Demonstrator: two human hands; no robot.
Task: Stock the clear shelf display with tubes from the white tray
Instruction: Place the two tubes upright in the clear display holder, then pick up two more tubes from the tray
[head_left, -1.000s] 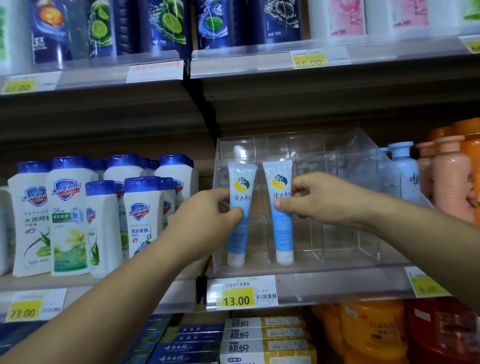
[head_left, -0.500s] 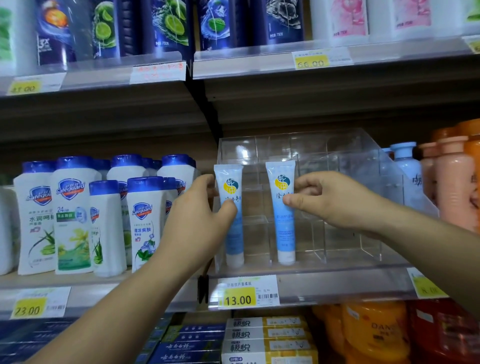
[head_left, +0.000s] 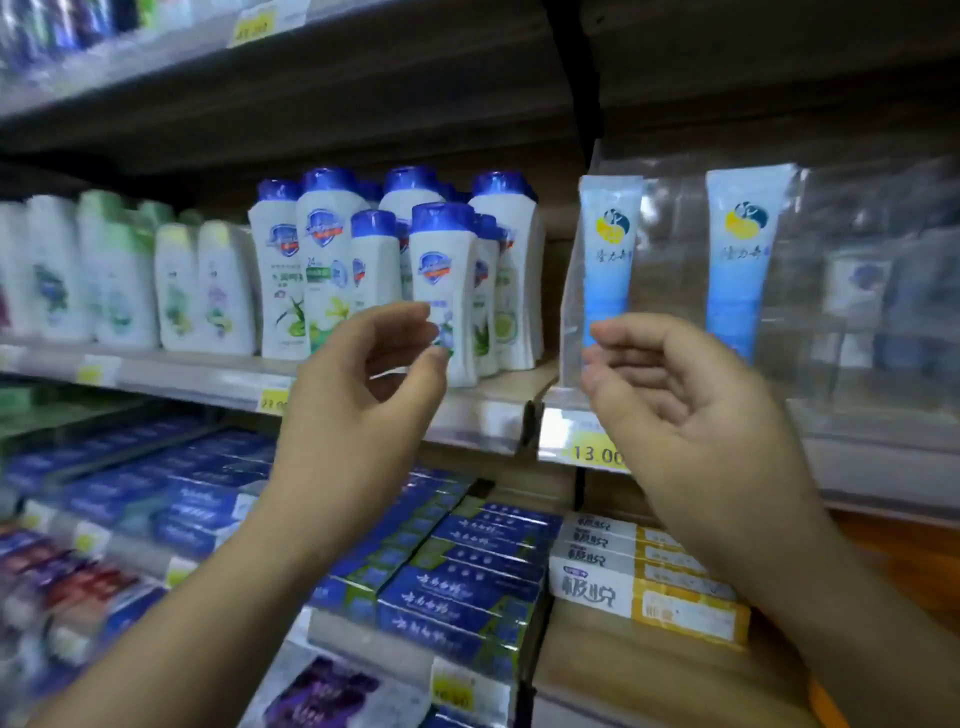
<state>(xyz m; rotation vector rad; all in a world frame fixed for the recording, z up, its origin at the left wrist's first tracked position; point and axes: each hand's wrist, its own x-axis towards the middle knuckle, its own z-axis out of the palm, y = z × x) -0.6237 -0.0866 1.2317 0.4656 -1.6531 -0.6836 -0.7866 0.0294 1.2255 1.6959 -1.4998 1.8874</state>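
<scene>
1. Left of centre, the left hand (head_left: 353, 415) hangs empty, fingers loosely curled and apart.
2. Right of centre, the right hand (head_left: 675, 415) is likewise empty and parted.
3. At upper right, two tubes (head_left: 608, 254) stand upright in the clear display (head_left: 857, 291).
4. A placing step looks finished; next calls for more tubes from the white tray, which is out of view.

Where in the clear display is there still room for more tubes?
Free: the clear acrylic shelf display between the two light-blue tubes, and seemingly right of the second, though blurred. Crowded: the white, blue-capped bottles left of it.
</scene>
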